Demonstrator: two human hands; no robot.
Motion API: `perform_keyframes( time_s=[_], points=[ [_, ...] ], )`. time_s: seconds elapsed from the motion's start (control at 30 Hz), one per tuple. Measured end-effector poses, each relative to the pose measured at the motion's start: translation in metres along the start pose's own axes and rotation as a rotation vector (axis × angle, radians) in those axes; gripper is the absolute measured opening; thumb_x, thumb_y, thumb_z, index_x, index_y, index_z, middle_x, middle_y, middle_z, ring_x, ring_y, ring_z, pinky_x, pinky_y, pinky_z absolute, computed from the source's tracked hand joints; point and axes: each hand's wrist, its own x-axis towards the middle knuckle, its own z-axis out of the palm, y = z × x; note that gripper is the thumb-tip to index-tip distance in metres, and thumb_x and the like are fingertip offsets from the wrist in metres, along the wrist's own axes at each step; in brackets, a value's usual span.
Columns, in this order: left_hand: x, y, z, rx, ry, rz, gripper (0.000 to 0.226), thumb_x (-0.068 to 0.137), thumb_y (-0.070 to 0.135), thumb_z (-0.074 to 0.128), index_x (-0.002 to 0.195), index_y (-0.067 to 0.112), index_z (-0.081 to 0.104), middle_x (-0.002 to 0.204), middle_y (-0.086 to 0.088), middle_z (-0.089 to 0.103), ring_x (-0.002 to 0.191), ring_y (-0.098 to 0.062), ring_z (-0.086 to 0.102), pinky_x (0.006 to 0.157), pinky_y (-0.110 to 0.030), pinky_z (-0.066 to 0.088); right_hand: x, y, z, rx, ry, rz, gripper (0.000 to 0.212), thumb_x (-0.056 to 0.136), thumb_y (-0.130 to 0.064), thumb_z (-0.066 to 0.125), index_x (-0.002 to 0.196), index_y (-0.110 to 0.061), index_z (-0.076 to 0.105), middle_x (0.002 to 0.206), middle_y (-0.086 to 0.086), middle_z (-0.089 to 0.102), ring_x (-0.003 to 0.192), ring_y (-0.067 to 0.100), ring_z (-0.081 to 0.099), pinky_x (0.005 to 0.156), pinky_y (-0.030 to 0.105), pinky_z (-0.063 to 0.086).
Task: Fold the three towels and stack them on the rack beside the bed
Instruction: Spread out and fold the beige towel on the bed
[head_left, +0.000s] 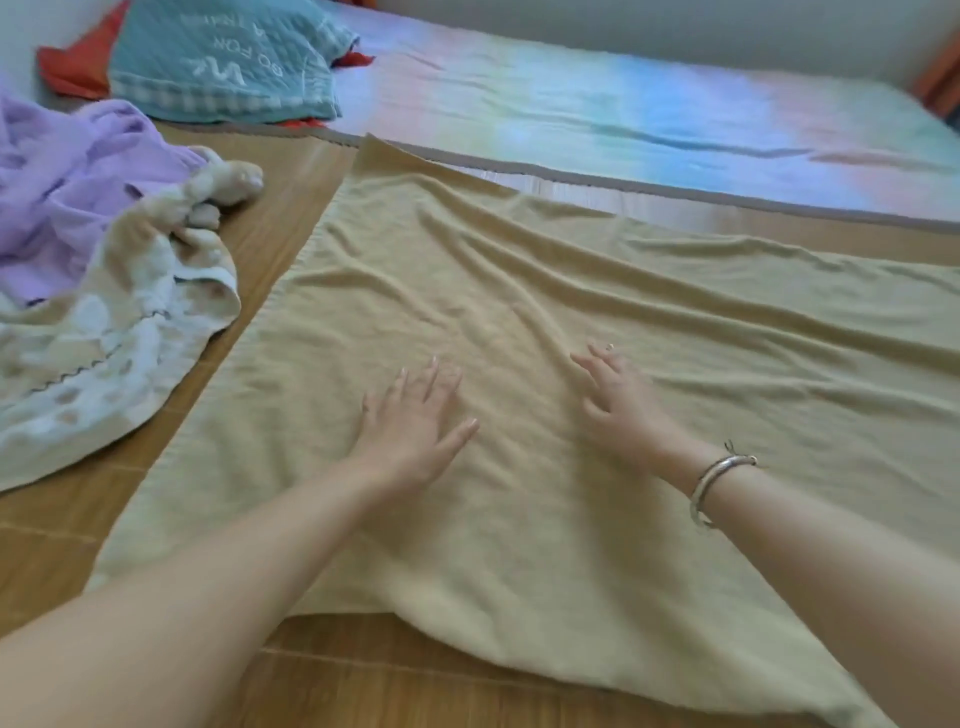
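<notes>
Up in the upper left of the frame, the teal quilted cloth (223, 57) carries white lettering, upside down from here: "GO FOR" reads clearly, a big looping script mark beside it stays unreadable, and a second line is too blurred.

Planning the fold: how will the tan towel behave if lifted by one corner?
The tan towel is probably floppy: ripples cross it under both flat hands. It would likely drape and sag, since its far-left corner already curls. Pushed, it may bunch on the mat.
</notes>
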Motion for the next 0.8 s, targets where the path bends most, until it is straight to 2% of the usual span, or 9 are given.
perform_keyframes(
  time_s=[0.1, 0.2, 0.27, 0.37, 0.43, 0.5, 0.57, 0.7, 0.8],
  points=[
    [-0.053, 0.002, 0.017, 0.04, -0.03, -0.002, 0.073, 0.091, 0.067, 0.026, 0.152, 0.038, -0.003, 0.161, 0.009, -0.011, 0.149, -0.024, -0.005, 0.117, -0.056, 0.005, -0.07, 0.01, 0.003, -0.045, 0.017, 0.023, 0.056, 0.095, -0.017, 0.047, 0.148, -0.019, 0.03, 0.16, 0.003, 0.015, 0.148, 0.019, 0.008, 0.12, 0.037, 0.009],
    [-0.105, -0.001, 0.024, 0.064, -0.043, -0.036, 0.08, 0.088, 0.071, 0.03, 0.151, 0.038, -0.005, 0.16, 0.01, -0.014, 0.148, -0.025, -0.006, 0.116, -0.059, 0.009, -0.133, 0.01, 0.01, -0.096, -0.031, 0.003, 0.057, 0.096, -0.027, 0.048, 0.149, -0.023, 0.026, 0.16, 0.0, 0.014, 0.148, 0.018, 0.009, 0.119, 0.036, 0.009],
    [-0.139, -0.008, 0.027, 0.026, -0.008, -0.068, 0.084, 0.086, 0.071, 0.036, 0.152, 0.035, -0.001, 0.16, 0.011, -0.013, 0.148, -0.024, -0.006, 0.116, -0.059, 0.01, -0.173, 0.002, 0.016, -0.086, -0.03, -0.014, 0.059, 0.094, -0.035, 0.051, 0.147, -0.025, 0.029, 0.155, 0.001, 0.026, 0.144, 0.019, 0.022, 0.117, 0.035, 0.015],
    [-0.179, -0.02, 0.031, -0.018, 0.02, -0.108, 0.09, 0.083, 0.074, 0.039, 0.153, 0.028, 0.007, 0.162, 0.005, -0.001, 0.148, -0.025, 0.006, 0.118, -0.053, 0.015, -0.224, -0.019, 0.024, -0.099, -0.028, -0.023, 0.057, 0.089, -0.043, 0.054, 0.14, -0.024, 0.037, 0.14, -0.001, 0.045, 0.132, 0.02, 0.038, 0.11, 0.033, 0.026],
    [-0.195, -0.028, 0.036, 0.073, 0.079, -0.068, 0.08, 0.089, 0.06, 0.046, 0.152, 0.024, 0.013, 0.161, 0.002, 0.011, 0.146, -0.022, 0.018, 0.117, -0.046, 0.021, -0.248, -0.032, 0.033, -0.186, -0.026, -0.08, 0.053, 0.089, -0.039, 0.054, 0.137, -0.023, 0.038, 0.135, -0.003, 0.046, 0.128, 0.019, 0.04, 0.107, 0.032, 0.03],
    [-0.197, -0.031, 0.035, 0.156, 0.155, -0.025, 0.061, 0.094, 0.038, 0.048, 0.148, 0.023, 0.025, 0.153, 0.002, 0.032, 0.138, -0.02, 0.033, 0.113, -0.041, 0.029, -0.25, -0.039, 0.039, -0.278, 0.035, -0.096, 0.046, 0.091, -0.025, 0.049, 0.135, -0.022, 0.038, 0.134, -0.003, 0.045, 0.126, 0.019, 0.04, 0.106, 0.032, 0.031],
    [-0.193, -0.029, 0.032, 0.246, 0.194, -0.009, 0.051, 0.092, 0.021, 0.046, 0.142, 0.023, 0.035, 0.14, 0.001, 0.044, 0.126, -0.022, 0.044, 0.105, -0.038, 0.036, -0.24, -0.043, 0.044, -0.326, 0.094, -0.038, 0.045, 0.089, -0.009, 0.042, 0.132, -0.02, 0.04, 0.131, 0.0, 0.047, 0.123, 0.021, 0.042, 0.103, 0.032, 0.033],
    [-0.179, -0.028, 0.025, 0.381, 0.239, 0.015, 0.043, 0.09, 0.001, 0.042, 0.128, 0.021, 0.041, 0.127, 0.001, 0.05, 0.115, -0.022, 0.048, 0.088, -0.033, 0.042, -0.219, -0.048, 0.044, -0.41, 0.14, -0.01, 0.039, 0.085, 0.001, 0.042, 0.12, -0.015, 0.047, 0.116, 0.004, 0.054, 0.106, 0.023, 0.051, 0.083, 0.03, 0.038],
    [-0.174, -0.032, 0.022, 0.432, 0.204, 0.041, 0.041, 0.087, -0.007, 0.042, 0.118, 0.021, 0.044, 0.118, 0.002, 0.05, 0.112, -0.02, 0.049, 0.068, -0.03, 0.038, -0.21, -0.052, 0.041, -0.417, 0.165, -0.006, 0.028, 0.084, 0.001, 0.042, 0.106, -0.016, 0.047, 0.103, 0.002, 0.059, 0.087, 0.02, 0.052, 0.072, 0.029, 0.038]
  ],
)
